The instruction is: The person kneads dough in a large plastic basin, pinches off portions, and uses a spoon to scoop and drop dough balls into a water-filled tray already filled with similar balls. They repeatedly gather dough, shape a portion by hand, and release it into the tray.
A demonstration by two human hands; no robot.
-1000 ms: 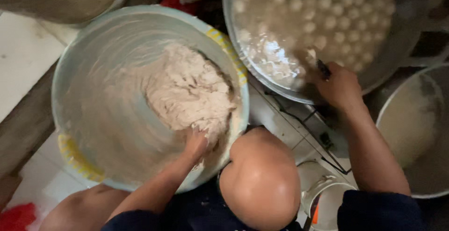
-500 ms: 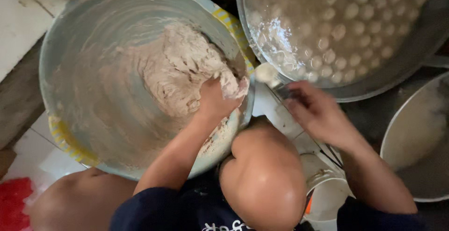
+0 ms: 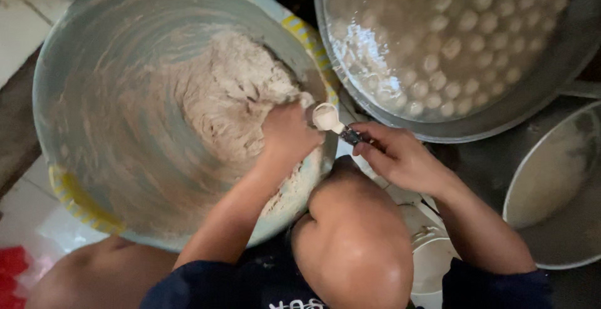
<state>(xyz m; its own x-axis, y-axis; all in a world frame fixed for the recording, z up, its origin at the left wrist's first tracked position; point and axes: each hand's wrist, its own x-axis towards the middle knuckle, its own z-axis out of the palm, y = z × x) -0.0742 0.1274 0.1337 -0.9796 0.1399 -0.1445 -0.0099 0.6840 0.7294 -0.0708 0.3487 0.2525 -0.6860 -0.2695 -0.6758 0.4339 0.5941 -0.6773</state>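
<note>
At the bottom centre of the frame a bare knee (image 3: 354, 246) rises toward the camera and hides part of the white container (image 3: 432, 256) just to its right; dark shorts are cut off by the lower edge. A second knee shows dimly at the lower left.

Above the knee, the right hand (image 3: 400, 155) has its fingers closed around the dark handle of a small spoon (image 3: 328, 120), whose pale-coated bowl points to the upper left and sits just over the near rim of the big basin. The handle itself is mostly covered by the fingers.

The left hand (image 3: 285, 135) is curled into a loose fist around a lump of dough, a bit of it bulging out by the thumb, right beside the spoon's bowl. How much it holds is hidden.

The mass of pale dough (image 3: 231, 96) lies in the right half of the wide metal basin (image 3: 94, 96), which fills the left of the frame.

In the upper right, a large pan (image 3: 488, 118) holds many pale balls under cloudy liquid, blurred by glare. At the right edge another metal bowl (image 3: 563, 184) is cut off.
</note>
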